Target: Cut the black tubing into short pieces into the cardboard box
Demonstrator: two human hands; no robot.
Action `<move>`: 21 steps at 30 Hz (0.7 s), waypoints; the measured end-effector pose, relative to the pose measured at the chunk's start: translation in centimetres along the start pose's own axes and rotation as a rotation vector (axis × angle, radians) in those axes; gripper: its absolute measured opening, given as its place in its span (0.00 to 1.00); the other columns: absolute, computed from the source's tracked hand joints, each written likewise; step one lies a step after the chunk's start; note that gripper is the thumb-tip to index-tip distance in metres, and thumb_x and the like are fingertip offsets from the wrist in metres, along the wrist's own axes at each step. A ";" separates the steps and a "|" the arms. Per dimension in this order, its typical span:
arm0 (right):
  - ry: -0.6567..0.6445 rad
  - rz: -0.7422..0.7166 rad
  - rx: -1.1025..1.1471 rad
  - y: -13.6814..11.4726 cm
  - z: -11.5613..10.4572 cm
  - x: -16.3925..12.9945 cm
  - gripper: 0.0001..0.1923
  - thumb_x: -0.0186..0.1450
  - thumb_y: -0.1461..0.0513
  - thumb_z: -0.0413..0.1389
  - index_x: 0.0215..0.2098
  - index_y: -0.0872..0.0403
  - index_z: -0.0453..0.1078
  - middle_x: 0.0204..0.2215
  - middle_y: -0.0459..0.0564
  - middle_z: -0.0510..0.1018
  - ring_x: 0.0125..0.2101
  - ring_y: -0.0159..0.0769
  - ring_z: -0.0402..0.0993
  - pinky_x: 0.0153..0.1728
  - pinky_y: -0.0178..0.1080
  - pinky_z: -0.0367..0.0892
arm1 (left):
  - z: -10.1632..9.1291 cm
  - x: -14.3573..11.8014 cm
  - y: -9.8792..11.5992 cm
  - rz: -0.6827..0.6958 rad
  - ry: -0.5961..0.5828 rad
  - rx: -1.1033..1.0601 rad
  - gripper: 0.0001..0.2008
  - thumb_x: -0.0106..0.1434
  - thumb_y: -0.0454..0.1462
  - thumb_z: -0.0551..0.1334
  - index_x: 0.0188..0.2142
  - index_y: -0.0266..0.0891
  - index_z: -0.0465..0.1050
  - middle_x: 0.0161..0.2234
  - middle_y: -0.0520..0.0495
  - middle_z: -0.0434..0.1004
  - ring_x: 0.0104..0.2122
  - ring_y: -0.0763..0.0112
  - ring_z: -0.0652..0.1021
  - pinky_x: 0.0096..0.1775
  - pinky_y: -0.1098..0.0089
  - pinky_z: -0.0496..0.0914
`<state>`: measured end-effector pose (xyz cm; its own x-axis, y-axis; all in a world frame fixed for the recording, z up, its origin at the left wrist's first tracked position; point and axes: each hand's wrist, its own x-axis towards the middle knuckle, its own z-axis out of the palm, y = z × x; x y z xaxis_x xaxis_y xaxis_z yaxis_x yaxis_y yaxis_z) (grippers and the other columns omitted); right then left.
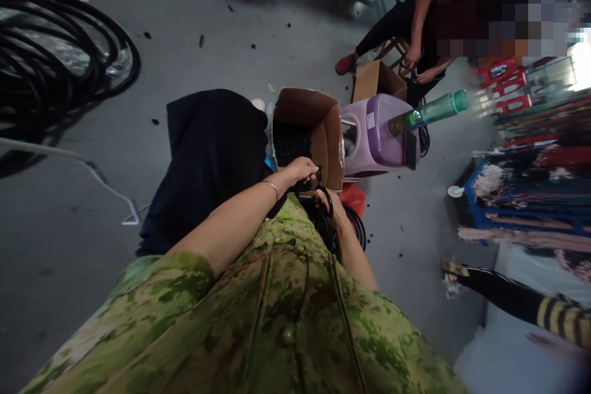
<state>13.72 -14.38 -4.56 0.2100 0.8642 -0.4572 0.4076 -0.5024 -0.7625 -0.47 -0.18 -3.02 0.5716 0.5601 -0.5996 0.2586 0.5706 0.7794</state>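
Camouflage shirt nearest, hiding lap | left hand and right hand both grasping black cable loop, partly hidden | cardboard box beyond, contents indistinct.

Black hose coil edge-cropped

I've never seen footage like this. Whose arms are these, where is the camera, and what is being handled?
There is no machine here: the camera sits on a person's head and looks down over their camouflage shirt at their own bare hands. The left hand and right hand both grip a black rubber ring, with more rings bunched just below. Ahead on the grey floor stands an open cardboard box of small dark pieces, then a purple plastic container. Another person sits further back.
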 end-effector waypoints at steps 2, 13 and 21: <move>0.007 -0.012 0.010 -0.1 -0.1 0.1 0.25 0.64 0.43 0.53 0.33 0.56 0.72 0.26 0.47 0.74 0.29 0.32 0.66 0.31 0.34 0.61 | 0.0 0.0 0.0 0.007 -0.011 -0.003 0.14 0.65 0.31 0.62 0.23 0.34 0.68 0.17 0.53 0.68 0.14 0.82 0.63 0.21 0.77 0.59; 0.031 -0.057 0.023 0.3 1.4 0.3 0.26 0.60 0.40 0.55 0.22 0.53 0.64 0.17 0.45 0.68 0.17 0.29 0.64 0.21 0.33 0.60 | -0.1 -0.6 0.5 -0.019 0.016 0.016 0.17 0.67 0.29 0.59 0.21 0.35 0.64 0.15 0.55 0.64 0.13 0.82 0.61 0.19 0.76 0.56; 0.184 -0.035 -0.007 1.6 3.2 1.1 0.27 0.57 0.40 0.57 0.20 0.53 0.63 0.14 0.42 0.66 0.14 0.28 0.63 0.16 0.31 0.57 | -0.1 -0.2 0.4 -0.048 0.044 -0.046 0.16 0.67 0.30 0.59 0.21 0.35 0.64 0.16 0.54 0.65 0.15 0.82 0.62 0.22 0.75 0.57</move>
<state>11.79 -14.33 -7.74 0.3545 0.8716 -0.3387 0.4237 -0.4726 -0.7727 -0.57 -0.04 -2.60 0.5246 0.5569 -0.6439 0.2482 0.6234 0.7414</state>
